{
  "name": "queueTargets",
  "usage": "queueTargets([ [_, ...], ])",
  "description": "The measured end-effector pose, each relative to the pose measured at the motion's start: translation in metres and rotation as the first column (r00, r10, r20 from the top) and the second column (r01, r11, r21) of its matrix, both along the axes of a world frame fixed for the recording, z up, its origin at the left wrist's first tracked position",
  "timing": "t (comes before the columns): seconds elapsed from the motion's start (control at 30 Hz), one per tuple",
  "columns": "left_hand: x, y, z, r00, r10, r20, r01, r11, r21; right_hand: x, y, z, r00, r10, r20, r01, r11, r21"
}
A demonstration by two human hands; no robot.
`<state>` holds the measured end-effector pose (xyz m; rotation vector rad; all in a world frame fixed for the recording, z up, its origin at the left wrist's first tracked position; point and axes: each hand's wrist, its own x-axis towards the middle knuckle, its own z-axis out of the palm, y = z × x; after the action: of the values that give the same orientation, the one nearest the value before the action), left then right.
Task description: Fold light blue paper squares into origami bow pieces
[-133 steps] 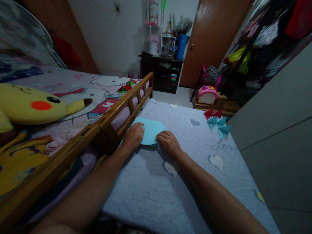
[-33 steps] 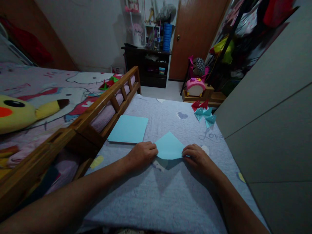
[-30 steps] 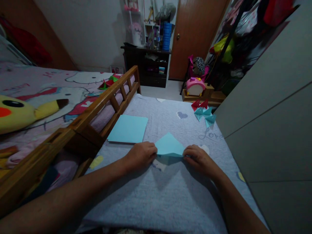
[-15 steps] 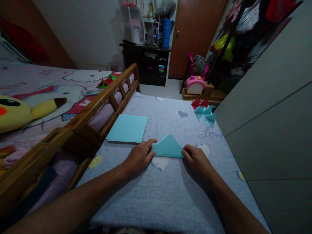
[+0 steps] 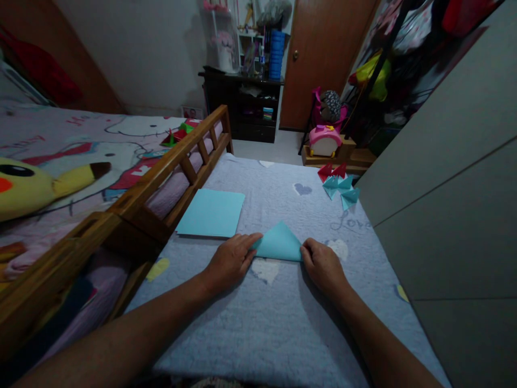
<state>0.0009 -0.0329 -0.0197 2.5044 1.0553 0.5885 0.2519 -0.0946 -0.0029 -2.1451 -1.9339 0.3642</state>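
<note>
A light blue sheet of origami paper, folded into a triangle with its peak pointing away from me, is between my hands just over the bedding. My left hand pinches its left corner, thumb below and fingers on top. At the right corner, my right hand grips the paper between thumb and curled fingers. Beyond my left hand lies a stack of square blue paper. Folded blue paper shapes and a red one sit at the far right of the bed.
A wooden bed rail runs along the left, with a yellow plush toy on the bed behind it. A pale cabinet borders the right side. Past the bed's far edge are a pink toy case and a dark shelf unit.
The triangle's left corner has lifted slightly and shifted in my left hand's fingers, which reach a little further over it. My right hand has moved slightly left.
</note>
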Motion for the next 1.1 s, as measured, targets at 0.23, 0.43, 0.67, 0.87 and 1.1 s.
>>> queueTargets([
  [0.23,0.001,0.001,-0.001,0.993,-0.014,-0.120,0.018,0.999,0.033,-0.005,0.000,0.000,0.997,-0.007,0.077,0.007,1.000,-0.003],
  [0.43,0.002,-0.004,-0.002,0.972,0.024,-0.235,0.031,0.974,0.225,-0.006,0.002,-0.002,0.993,-0.023,0.117,0.026,0.999,-0.020],
  [0.67,0.010,-0.015,-0.004,0.974,-0.149,-0.172,0.213,0.866,0.453,-0.007,0.004,0.000,0.994,-0.024,0.105,0.029,0.999,-0.037],
  [0.87,0.013,-0.015,-0.009,0.940,-0.273,-0.206,0.333,0.867,0.371,-0.008,0.005,0.002,0.995,-0.037,0.097,0.043,0.997,-0.060],
  [1.1,0.013,-0.015,-0.013,0.940,-0.268,-0.211,0.324,0.895,0.306,-0.002,0.004,-0.001,0.999,-0.034,0.012,0.034,0.999,-0.019],
])
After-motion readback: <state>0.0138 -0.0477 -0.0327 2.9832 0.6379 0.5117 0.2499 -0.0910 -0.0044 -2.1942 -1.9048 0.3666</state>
